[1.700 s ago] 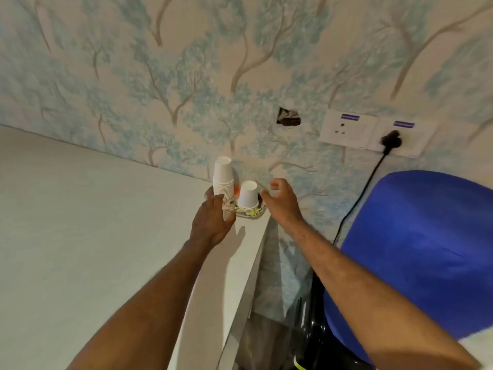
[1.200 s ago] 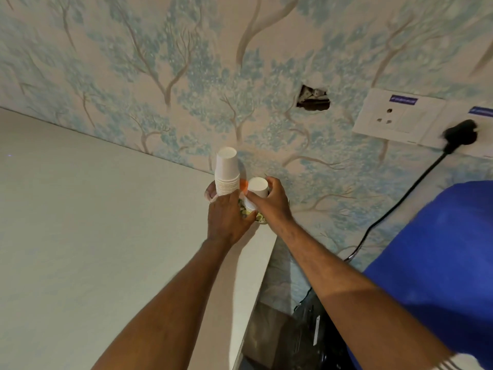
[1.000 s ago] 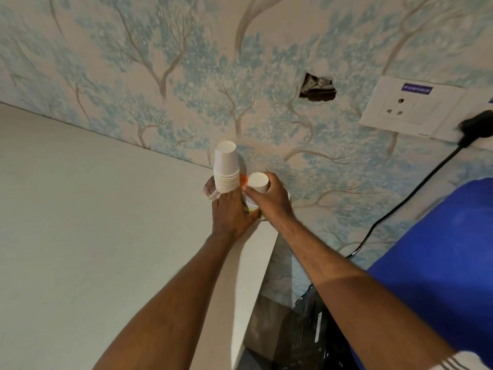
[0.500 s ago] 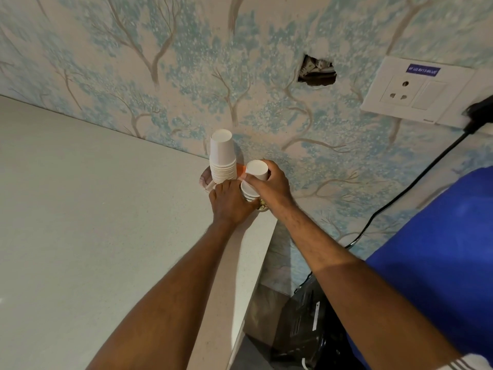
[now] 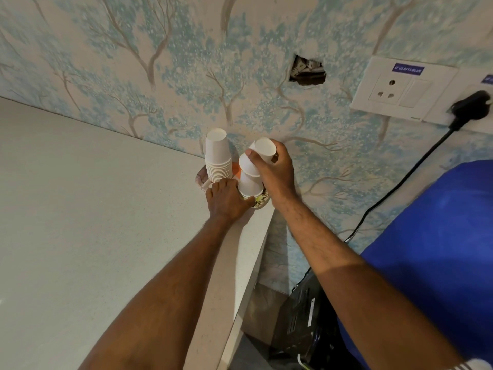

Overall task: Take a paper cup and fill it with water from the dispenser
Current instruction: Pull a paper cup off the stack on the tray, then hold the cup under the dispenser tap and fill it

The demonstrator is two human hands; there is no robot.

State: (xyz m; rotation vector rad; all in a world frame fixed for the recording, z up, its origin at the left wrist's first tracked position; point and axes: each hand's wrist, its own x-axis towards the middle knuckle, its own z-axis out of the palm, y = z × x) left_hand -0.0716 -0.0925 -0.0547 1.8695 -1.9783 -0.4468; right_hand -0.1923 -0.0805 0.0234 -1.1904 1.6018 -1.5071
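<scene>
counter [image 5: 93,222] pale | wall [image 5: 160,62] tree-patterned | right hand [image 5: 274,174] grips paper cup [image 5: 260,153]

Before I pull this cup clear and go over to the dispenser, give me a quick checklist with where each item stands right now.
1. Right hand has the top cup: ok, fingers wrap it below its upturned base.
2. Only one cup came away: cannot tell; tilted cups beneath it still look nested.
3. Left hand steadies the short stack: ok, pressed at its base.
4. Tall stack undisturbed: ok, upright beside the left hand.
5. Holder tray safely on the counter: not ok, it sits at the corner edge.
6. Route to the blue water bottle: ok, open space on the right.
</scene>
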